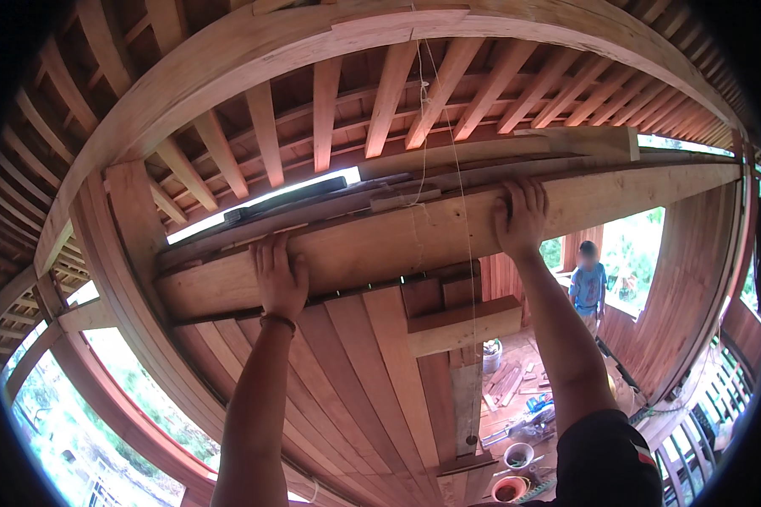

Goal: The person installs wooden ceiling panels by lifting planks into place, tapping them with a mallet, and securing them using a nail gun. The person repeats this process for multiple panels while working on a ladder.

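Note:
A long, pale wooden beam (380,248) runs across in front of me, rising toward the right. My left hand (279,275) is closed over its upper edge on the left, fingers curled behind the top. Further right, my right hand (522,215) grips the same edge with the arm stretched upward. Both palms press against the beam's near face, and the fingertips are partly hidden behind it. Just below the beam stands a wall of reddish vertical planks (347,363). A short wooden piece (465,326) juts out from that wall between my arms.
Overhead are a curved-looking beam (228,80) and several rafters (389,97). Thin string (457,160) hangs in front of the beam. At the right, a person in a blue shirt (588,283) stands below near a window opening. Buckets (518,457), tools and wood offcuts (506,384) lie on the floor.

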The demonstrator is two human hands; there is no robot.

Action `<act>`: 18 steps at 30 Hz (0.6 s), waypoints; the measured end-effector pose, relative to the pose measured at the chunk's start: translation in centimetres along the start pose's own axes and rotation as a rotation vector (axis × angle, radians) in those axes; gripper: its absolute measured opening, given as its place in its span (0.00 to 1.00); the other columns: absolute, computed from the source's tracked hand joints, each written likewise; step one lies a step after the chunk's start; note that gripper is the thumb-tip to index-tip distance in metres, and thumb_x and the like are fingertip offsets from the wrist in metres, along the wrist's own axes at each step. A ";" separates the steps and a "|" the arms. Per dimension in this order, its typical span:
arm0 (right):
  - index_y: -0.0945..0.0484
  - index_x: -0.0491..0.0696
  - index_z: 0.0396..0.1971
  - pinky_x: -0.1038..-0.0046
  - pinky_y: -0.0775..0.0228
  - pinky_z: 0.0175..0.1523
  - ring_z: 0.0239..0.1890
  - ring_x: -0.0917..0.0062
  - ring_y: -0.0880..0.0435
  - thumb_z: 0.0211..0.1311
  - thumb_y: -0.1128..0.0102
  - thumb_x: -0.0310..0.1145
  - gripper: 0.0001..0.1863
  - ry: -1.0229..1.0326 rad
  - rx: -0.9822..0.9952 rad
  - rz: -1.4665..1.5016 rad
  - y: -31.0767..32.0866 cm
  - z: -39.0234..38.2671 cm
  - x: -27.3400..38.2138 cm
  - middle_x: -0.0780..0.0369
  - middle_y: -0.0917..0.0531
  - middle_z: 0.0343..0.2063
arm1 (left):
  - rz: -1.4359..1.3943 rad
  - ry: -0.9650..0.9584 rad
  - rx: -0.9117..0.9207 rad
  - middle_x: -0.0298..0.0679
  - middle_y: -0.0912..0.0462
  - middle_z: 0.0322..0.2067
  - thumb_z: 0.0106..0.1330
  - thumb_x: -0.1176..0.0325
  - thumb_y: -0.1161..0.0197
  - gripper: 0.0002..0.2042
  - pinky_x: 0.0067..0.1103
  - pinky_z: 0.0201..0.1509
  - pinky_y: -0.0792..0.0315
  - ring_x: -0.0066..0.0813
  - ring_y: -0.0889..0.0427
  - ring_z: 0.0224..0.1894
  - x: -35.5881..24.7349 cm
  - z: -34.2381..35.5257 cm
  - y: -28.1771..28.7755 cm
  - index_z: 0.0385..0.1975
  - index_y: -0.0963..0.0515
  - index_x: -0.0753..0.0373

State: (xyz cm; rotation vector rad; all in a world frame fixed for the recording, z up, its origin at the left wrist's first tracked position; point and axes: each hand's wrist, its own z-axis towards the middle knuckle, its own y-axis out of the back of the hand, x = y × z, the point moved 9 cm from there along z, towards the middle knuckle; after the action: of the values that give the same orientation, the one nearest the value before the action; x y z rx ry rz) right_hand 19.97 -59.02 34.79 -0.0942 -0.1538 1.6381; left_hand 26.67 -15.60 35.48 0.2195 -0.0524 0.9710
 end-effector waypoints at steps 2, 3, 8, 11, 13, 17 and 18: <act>0.23 0.47 0.54 0.48 0.44 0.73 0.63 0.52 0.28 0.61 0.42 0.38 0.22 -0.004 0.011 0.002 0.0 0.1 0.0 0.53 0.22 0.55 | -0.004 -0.006 -0.001 0.52 0.28 0.59 0.66 0.69 0.43 0.24 0.50 0.79 0.51 0.54 0.33 0.67 0.0 0.1 0.1 0.62 0.31 0.62; 0.23 0.47 0.54 0.48 0.44 0.73 0.63 0.52 0.28 0.61 0.43 0.38 0.22 -0.007 0.018 0.003 -0.1 0.1 0.0 0.52 0.22 0.54 | -0.005 -0.010 -0.001 0.52 0.27 0.59 0.66 0.69 0.42 0.24 0.50 0.79 0.51 0.54 0.33 0.67 -0.1 0.1 0.1 0.62 0.31 0.62; 0.23 0.47 0.53 0.47 0.43 0.72 0.62 0.51 0.28 0.61 0.42 0.39 0.22 -0.010 0.006 0.012 0.3 0.1 0.2 0.51 0.22 0.53 | 0.028 0.006 0.017 0.50 0.28 0.60 0.66 0.68 0.41 0.24 0.50 0.79 0.51 0.52 0.33 0.67 0.2 0.0 -0.2 0.63 0.31 0.62; 0.23 0.47 0.54 0.49 0.43 0.71 0.62 0.51 0.29 0.62 0.43 0.39 0.21 -0.013 0.005 0.006 0.3 0.1 0.2 0.52 0.22 0.54 | 0.034 0.000 0.016 0.50 0.28 0.60 0.66 0.67 0.40 0.25 0.50 0.79 0.51 0.51 0.33 0.67 0.2 0.1 -0.3 0.64 0.31 0.62; 0.24 0.47 0.54 0.50 0.43 0.71 0.62 0.51 0.29 0.62 0.44 0.39 0.21 -0.017 0.003 0.015 0.2 0.0 0.0 0.52 0.22 0.54 | 0.027 -0.005 0.015 0.50 0.28 0.60 0.66 0.68 0.40 0.25 0.50 0.79 0.51 0.51 0.34 0.68 0.1 0.1 -0.3 0.64 0.31 0.63; 0.23 0.47 0.53 0.49 0.43 0.71 0.62 0.51 0.29 0.61 0.43 0.39 0.21 -0.019 -0.022 0.033 0.2 0.0 0.1 0.52 0.22 0.54 | 0.034 -0.011 0.008 0.50 0.29 0.60 0.66 0.68 0.41 0.25 0.51 0.78 0.51 0.52 0.34 0.68 0.2 -0.1 -0.3 0.64 0.31 0.63; 0.23 0.47 0.53 0.49 0.43 0.71 0.62 0.51 0.29 0.61 0.43 0.39 0.21 -0.019 -0.030 0.038 0.3 0.1 0.2 0.52 0.22 0.54 | 0.039 -0.012 0.005 0.50 0.29 0.60 0.66 0.69 0.41 0.25 0.51 0.78 0.51 0.52 0.34 0.68 0.2 -0.1 -0.3 0.64 0.31 0.63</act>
State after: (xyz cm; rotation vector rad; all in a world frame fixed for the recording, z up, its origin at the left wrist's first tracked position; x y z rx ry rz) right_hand 19.60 -58.86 34.83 -0.1049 -0.1927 1.6756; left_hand 27.01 -15.53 35.39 0.2291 -0.0657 1.0091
